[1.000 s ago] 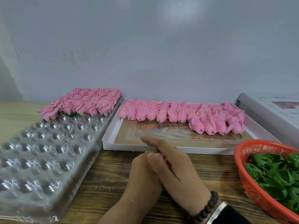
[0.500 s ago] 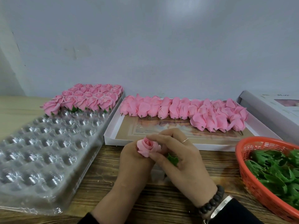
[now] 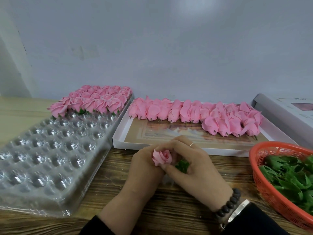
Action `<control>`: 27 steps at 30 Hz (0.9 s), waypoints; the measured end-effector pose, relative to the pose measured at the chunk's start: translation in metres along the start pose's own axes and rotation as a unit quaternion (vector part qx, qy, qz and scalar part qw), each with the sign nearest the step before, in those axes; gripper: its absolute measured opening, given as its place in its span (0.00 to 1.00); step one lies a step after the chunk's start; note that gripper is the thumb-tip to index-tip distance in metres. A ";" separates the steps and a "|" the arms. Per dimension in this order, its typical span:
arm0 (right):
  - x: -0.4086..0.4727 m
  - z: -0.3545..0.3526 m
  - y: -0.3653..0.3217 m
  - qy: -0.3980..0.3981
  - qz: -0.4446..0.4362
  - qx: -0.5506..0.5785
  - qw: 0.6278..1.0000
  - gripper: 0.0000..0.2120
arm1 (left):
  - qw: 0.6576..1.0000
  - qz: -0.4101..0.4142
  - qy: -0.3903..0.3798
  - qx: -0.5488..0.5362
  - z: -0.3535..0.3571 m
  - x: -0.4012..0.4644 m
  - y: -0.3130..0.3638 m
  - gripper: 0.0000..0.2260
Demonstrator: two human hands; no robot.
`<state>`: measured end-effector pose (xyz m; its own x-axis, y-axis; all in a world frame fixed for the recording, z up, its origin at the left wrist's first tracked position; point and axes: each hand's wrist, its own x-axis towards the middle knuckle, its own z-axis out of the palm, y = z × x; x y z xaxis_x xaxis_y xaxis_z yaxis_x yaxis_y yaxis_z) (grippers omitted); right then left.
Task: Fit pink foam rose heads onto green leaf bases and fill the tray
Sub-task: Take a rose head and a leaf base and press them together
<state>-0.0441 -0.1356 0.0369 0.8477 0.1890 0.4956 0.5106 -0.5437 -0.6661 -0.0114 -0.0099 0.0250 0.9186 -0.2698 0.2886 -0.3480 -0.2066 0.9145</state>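
A pink foam rose head (image 3: 162, 157) sits between both hands above the wooden table. My left hand (image 3: 144, 168) grips it from the left. My right hand (image 3: 193, 165) curls its fingers over the rose and pinches a green leaf base (image 3: 182, 166) just to the rose's right. The clear plastic tray (image 3: 42, 158) lies at the left; its far rows hold several finished roses (image 3: 94, 100), its near cups hold nothing. Loose rose heads (image 3: 194, 114) lie in a row in a white box (image 3: 118, 141).
An orange basket (image 3: 264, 189) at the right holds several green leaf bases (image 3: 291, 177). A white box lid (image 3: 284, 111) stands at the far right. A grey wall closes the back of the table (image 3: 101, 189).
Both hands have turned: a second ago the rose was hidden inside them, now it faces up between the fingers and the green base shows. The view has shifted slightly.
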 end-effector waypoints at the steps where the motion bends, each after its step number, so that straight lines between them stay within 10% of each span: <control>1: 0.000 0.000 0.000 -0.003 0.002 0.000 1.000 0.12 | 1.000 -0.002 -0.006 -0.002 0.001 0.000 -0.001 0.17; 8: -0.001 0.004 0.002 0.012 0.039 0.016 0.999 0.10 | 0.999 -0.012 -0.031 -0.042 0.005 0.000 -0.003 0.14; 14: 0.002 0.003 0.009 0.103 0.093 0.076 0.987 0.11 | 0.998 0.019 0.013 0.057 0.006 -0.001 -0.004 0.32; 27: 0.003 0.002 0.014 0.115 0.133 0.126 0.976 0.09 | 0.947 0.185 0.068 0.252 0.008 -0.005 0.010 0.15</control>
<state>-0.0340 -0.1410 0.0275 0.9154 -0.1362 0.3787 0.3198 -0.3254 -0.8899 -0.0215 -0.0180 0.0303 0.7199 -0.2955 0.6280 -0.6648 -0.5536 0.5015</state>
